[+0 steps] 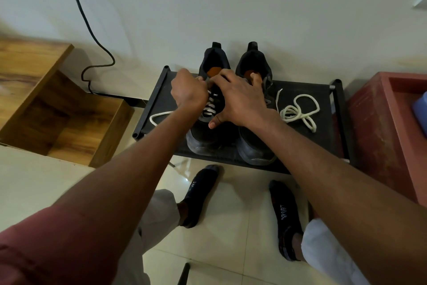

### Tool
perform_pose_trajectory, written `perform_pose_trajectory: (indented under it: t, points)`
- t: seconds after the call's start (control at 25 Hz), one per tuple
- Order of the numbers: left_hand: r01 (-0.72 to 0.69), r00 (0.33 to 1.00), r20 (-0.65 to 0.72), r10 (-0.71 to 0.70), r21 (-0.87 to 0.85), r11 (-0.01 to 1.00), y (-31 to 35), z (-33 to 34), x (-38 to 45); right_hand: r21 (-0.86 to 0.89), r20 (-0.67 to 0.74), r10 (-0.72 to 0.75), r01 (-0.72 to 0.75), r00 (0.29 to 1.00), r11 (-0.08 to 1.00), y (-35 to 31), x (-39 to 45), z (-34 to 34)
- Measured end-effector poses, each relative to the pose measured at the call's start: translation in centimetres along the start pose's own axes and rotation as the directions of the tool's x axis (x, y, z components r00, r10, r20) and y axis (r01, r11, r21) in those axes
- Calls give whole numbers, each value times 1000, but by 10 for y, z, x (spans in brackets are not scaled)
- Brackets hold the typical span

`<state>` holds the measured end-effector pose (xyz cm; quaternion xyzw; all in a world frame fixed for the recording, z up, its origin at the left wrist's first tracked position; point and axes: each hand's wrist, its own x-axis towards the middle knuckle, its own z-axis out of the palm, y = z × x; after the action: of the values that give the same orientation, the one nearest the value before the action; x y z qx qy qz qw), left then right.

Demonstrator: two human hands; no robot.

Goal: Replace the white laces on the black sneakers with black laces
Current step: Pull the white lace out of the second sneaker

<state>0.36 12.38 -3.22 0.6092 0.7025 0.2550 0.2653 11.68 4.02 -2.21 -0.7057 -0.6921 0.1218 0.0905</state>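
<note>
I see two black sneakers standing side by side on a low black rack (pixel 305 97) against the wall, toes toward me. The left sneaker (pixel 208 127) carries a white lace (pixel 209 109) crossing its eyelets, with a loose end looping out over the rack toward the left edge. My left hand (pixel 188 94) sits at the top of that lacing, fingers curled in and pinching the lace near the tongue. My right hand (pixel 240 97) lies across both shoes with fingers spread, fingertips reaching into the collar of the right sneaker (pixel 254 148), thumb pressing on the left sneaker's vamp. A second white lace (pixel 300 111) lies in a loose tangle on the rack just beside the right sneaker. Below, my two socked feet stand on the pale tiled floor (pixel 231 227).
</note>
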Motion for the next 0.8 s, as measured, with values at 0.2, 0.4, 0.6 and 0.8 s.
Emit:
perform_pose_trajectory:
  t: [0.2, 0.4, 0.6, 0.8]
  points:
    - [239, 970, 80, -228, -176, 955, -3, 1, 6, 17, -14, 12, -12, 1000, 1000, -3, -1, 1]
    - [381, 924, 161, -346, -354, 854, -7, 2, 10, 9, -23, 9, -9, 1000, 1000, -4, 1, 2]
    - [250, 964, 144, -222, -214, 944, -7, 1, 13, -3, 19, -2, 2, 1000, 1000, -1, 4, 1]
    - [-113, 962, 243, 123, -54, 992, -7, -9, 21, 113, -66, -44, 51, 997, 992, 18, 17, -2]
